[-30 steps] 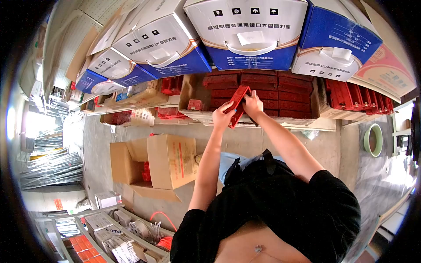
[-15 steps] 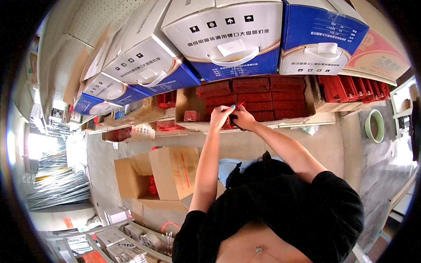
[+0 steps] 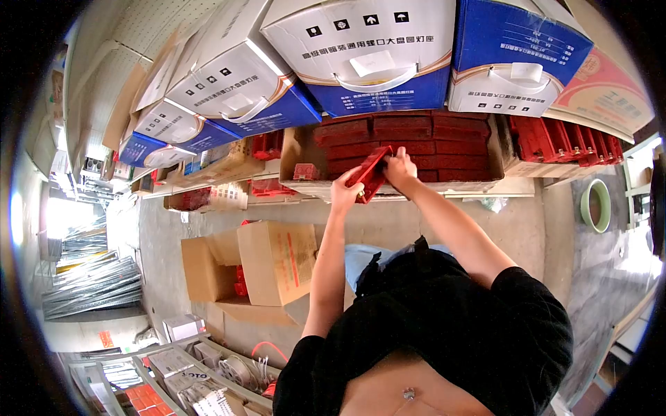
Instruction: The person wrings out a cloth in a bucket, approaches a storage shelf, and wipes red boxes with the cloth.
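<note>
A red plastic electrical box point(image 3: 372, 176) is tilted between my two hands, in front of the shelf. My left hand point(image 3: 345, 189) grips its lower left side, with the thumb over the edge. At its upper right side, the fingers of my right hand point(image 3: 399, 168) are curled against the edge; their tips are partly hidden. Just behind, rows of similar red boxes point(image 3: 402, 148) lie stacked in an open cardboard carton point(image 3: 494, 149). A small red box point(image 3: 305, 171) sits in the carton's left corner.
White and blue cartons point(image 3: 361, 55) with handles line the shelf above. More red boxes point(image 3: 562, 142) stand at the right. On the floor, an open cardboard box point(image 3: 277, 263) holds red pieces. A green bucket point(image 3: 595, 206) stands at far right, and metal rods point(image 3: 97, 288) lie at left.
The red box, mostly hidden by my hands before, now shows plainly, raised and tilted between them. My right hand has moved up and to the right; my left hand has shifted slightly down.
</note>
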Tool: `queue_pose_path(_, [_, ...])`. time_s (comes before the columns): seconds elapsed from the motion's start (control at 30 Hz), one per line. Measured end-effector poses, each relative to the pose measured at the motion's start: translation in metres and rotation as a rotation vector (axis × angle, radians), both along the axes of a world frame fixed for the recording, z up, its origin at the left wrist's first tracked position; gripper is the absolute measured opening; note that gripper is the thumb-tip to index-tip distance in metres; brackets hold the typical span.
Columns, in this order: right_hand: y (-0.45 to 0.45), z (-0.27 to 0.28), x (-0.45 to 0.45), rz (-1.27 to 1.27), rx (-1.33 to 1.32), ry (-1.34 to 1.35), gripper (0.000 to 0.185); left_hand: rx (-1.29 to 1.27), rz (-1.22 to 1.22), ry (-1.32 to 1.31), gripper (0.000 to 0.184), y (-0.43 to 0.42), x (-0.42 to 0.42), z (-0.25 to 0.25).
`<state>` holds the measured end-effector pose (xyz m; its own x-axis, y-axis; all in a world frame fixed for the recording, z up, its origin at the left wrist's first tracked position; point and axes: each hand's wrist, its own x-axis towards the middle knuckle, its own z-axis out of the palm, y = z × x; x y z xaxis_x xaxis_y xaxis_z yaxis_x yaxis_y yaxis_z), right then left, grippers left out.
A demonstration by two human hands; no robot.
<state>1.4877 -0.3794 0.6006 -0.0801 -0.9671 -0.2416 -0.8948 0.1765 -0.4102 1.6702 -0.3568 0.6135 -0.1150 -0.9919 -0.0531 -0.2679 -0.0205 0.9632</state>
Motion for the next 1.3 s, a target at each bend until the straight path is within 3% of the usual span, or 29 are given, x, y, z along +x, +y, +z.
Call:
queue_pose_path(0.1, [-0.003,0.0,-0.005,0.009,-0.105,-0.009,0.035,0.026,0.052,0.065,0.048,0.009,-0.004,0.005])
queue_pose_path(0.2, [0.0,-0.003,-0.005,0.014,-0.203,-0.041,0.043,0.082,0.104,0.219,0.048,0.014,-0.008,0.008])
queue_pose_path(0.3, [0.001,-0.004,-0.003,-0.189,-0.262,-0.201,0.052,0.039,0.05,0.334,0.05,0.015,-0.004,0.007])
queue_pose_path(0.4, [-0.006,-0.004,-0.007,-0.201,-0.072,-0.292,0.071,0.115,0.01,0.398,0.052,0.019,0.0,0.009])
queue_pose_path(0.47, [-0.015,-0.004,-0.013,-0.215,0.058,-0.337,0.085,0.051,-0.055,0.278,0.054,0.02,-0.004,0.011])
queue_pose_path(0.53, [-0.016,-0.009,-0.018,-0.231,0.017,-0.356,0.08,0.006,-0.1,0.133,0.056,0.021,-0.008,0.02])
queue_pose_path(0.63, [-0.015,-0.009,-0.022,-0.219,-0.038,-0.303,0.071,0.002,-0.12,0.172,0.055,0.02,-0.008,0.02])
queue_pose_path(0.87, [-0.016,0.005,-0.026,-0.277,-0.015,-0.172,0.052,-0.263,-0.132,-0.04,0.054,0.02,-0.025,0.018])
queue_pose_path(0.97, [-0.018,0.004,-0.026,-0.276,-0.02,-0.151,0.051,-0.194,-0.135,-0.059,0.055,0.021,-0.026,0.022])
queue_pose_path(1.1, [-0.021,0.001,-0.028,-0.211,-0.015,-0.146,0.05,0.028,-0.086,0.174,0.053,0.022,-0.023,0.018])
queue_pose_path(1.23, [-0.025,-0.015,-0.055,0.005,-0.034,-0.484,0.056,0.057,-0.008,0.359,0.053,0.02,-0.007,-0.005])
queue_pose_path(1.3, [-0.028,-0.03,-0.061,-0.116,-0.07,-0.781,0.056,0.073,0.032,0.451,0.053,0.023,-0.007,0.003])
